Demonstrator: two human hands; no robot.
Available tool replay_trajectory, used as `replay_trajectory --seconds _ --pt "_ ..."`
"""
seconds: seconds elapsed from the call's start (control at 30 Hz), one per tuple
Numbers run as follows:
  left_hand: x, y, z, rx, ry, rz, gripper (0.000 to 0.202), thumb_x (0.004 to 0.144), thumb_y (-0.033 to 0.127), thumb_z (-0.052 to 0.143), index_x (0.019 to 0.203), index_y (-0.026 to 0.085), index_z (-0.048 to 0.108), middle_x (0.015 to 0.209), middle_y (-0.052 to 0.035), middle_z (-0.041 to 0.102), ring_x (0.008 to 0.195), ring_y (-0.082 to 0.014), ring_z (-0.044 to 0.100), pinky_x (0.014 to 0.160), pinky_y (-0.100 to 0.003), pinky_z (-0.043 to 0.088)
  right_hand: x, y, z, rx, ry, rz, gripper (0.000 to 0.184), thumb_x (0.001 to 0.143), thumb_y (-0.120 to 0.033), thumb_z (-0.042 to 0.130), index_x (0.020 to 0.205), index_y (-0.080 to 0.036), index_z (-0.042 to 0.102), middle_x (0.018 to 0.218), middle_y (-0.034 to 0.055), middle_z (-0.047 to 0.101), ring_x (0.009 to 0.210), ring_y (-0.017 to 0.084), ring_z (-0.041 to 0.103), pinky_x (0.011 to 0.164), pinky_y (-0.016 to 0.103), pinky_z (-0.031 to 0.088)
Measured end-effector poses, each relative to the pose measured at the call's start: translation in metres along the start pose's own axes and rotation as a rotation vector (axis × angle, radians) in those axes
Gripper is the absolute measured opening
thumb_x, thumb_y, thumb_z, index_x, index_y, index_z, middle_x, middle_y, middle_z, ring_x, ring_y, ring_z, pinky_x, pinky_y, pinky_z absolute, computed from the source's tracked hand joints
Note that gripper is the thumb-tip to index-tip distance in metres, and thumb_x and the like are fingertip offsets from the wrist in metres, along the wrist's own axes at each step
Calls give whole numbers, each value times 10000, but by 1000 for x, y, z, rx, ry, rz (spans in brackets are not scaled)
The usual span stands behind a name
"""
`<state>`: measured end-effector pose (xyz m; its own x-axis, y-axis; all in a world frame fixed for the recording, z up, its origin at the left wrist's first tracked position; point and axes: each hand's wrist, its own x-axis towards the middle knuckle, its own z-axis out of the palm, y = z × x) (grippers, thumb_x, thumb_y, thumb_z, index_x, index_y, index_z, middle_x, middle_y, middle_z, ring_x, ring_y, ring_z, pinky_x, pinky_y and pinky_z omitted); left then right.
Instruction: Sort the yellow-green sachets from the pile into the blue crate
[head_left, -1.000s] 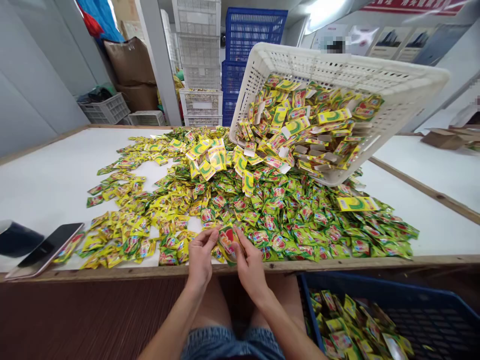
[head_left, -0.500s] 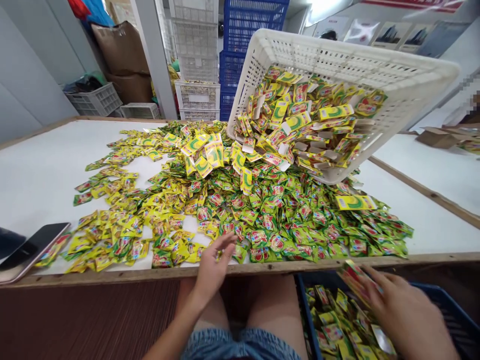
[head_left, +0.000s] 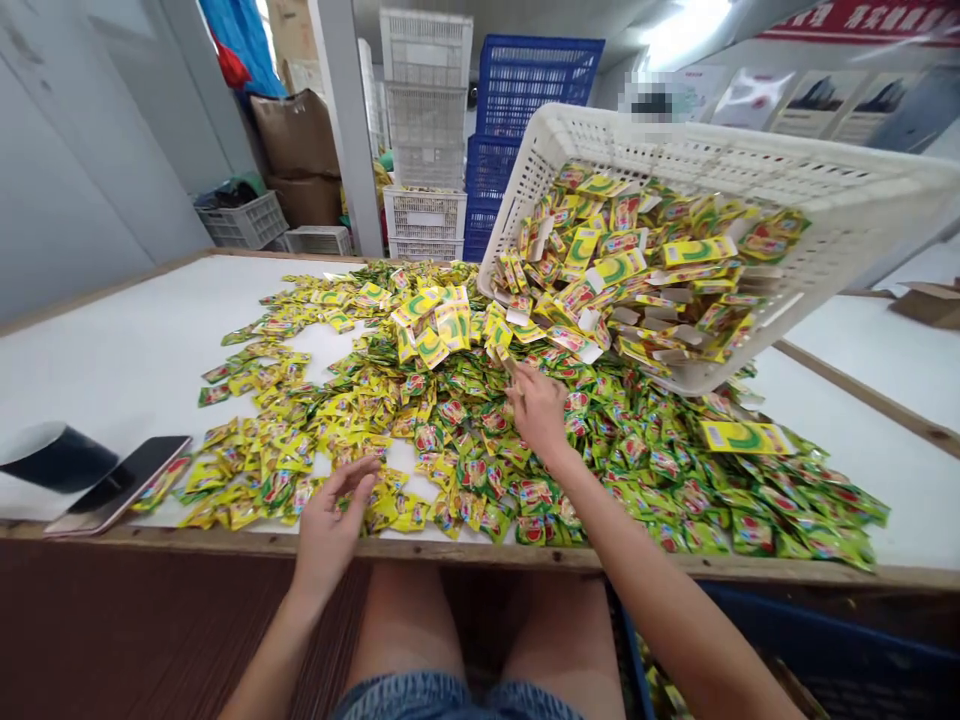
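Note:
A wide heap of small green and yellow sachets (head_left: 480,430) covers the white table (head_left: 90,370). A white plastic crate (head_left: 750,180) lies tipped on its side at the back right, spilling sachets and yellow packets onto the heap. My right hand (head_left: 538,408) reaches into the middle of the heap with fingers curled down on sachets; what they hold is hidden. My left hand (head_left: 334,520) hovers open at the table's front edge, fingers loosely spread just above the nearest sachets, holding nothing.
A phone (head_left: 120,482) and a dark object (head_left: 56,458) lie at the table's left front. A blue crate (head_left: 825,650) with sachets stands below the table at right. White crates (head_left: 426,120) and blue crates (head_left: 525,90) are stacked behind, with cardboard boxes (head_left: 296,135) to their left. A second table (head_left: 892,350) is at right.
My right hand came up from the blue crate below the table, without the sachets it carried, and reached into the heap. My left hand slid left along the front edge.

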<state>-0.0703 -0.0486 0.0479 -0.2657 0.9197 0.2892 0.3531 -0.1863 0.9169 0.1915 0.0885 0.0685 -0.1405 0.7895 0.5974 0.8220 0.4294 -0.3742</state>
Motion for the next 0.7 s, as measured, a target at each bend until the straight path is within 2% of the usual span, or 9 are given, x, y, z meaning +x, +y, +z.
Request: replay_trajectory --seconds 0.07,0.13,0.2,0.27,0.33,0.43,0.5,0.57,0.7 --pt "7 7 -3 97 46 110 454 758 342 582 1181 201 498 1173 -93 582 1097 -233 525 979 -410 360 2 -28 -22 112 -18 -83 259 873 -205 420 1070 -181 587 1154 97 571 1095 226 473 956 439 257" --pt "15 18 5 194 21 213 576 673 333 671 1207 223 487 1256 -85 522 1199 -255 428 1036 -424 274 -3 -64 -40 271 -158 -233 221 855 -165 447 970 -207 631 1047 53 627 1011 195 534 920 387 317" --pt "24 28 17 160 -146 246 503 644 318 694 1122 221 573 1163 -77 594 1137 -264 489 999 -412 329 -11 -95 -48 452 -306 -340 230 853 -138 439 899 -225 647 963 16 651 942 161 569 877 335 369" --pt "29 31 24 44 -359 180 321 685 313 654 986 199 656 997 -62 677 960 -248 603 877 -373 445 -18 -108 -45 606 -359 -329 233 861 -144 425 908 -229 637 948 2 651 921 140 577 838 291 402" --pt "29 26 21 -82 -388 49 268 702 321 636 917 167 683 895 -60 709 842 -238 644 783 -350 496 -24 -101 -34 637 -310 -204 217 867 -179 425 979 -220 606 967 16 642 905 140 577 802 276 420" --pt "24 8 2 -216 -149 -110 325 673 345 667 905 119 682 906 -94 716 858 -256 650 795 -359 499 -35 -65 -5 388 -302 -25 220 832 -221 492 1030 -201 585 958 53 639 878 181 569 784 319 415" --pt "17 -3 -9 -245 -62 -159 361 638 361 697 888 100 683 883 -115 720 853 -269 655 800 -372 500 -45 -42 15 164 -426 -12 295 768 -220 581 1063 -203 584 976 74 641 920 228 548 806 368 389" --pt "11 -11 -13 -263 -58 -203 384 614 367 716 880 93 682 858 -127 723 823 -274 665 772 -375 514 -54 -30 31 9 -518 -38 402 716 -210 641 1110 -200 567 1000 96 636 953 267 524 817 402 362" --pt "2 -14 -6 -307 -77 -234 408 600 390 724 868 87 679 851 -137 723 808 -273 670 744 -362 526 -58 -27 38 -94 -520 -35 315 703 -212 655 1013 -180 613 970 107 629 956 272 501 807 385 333"
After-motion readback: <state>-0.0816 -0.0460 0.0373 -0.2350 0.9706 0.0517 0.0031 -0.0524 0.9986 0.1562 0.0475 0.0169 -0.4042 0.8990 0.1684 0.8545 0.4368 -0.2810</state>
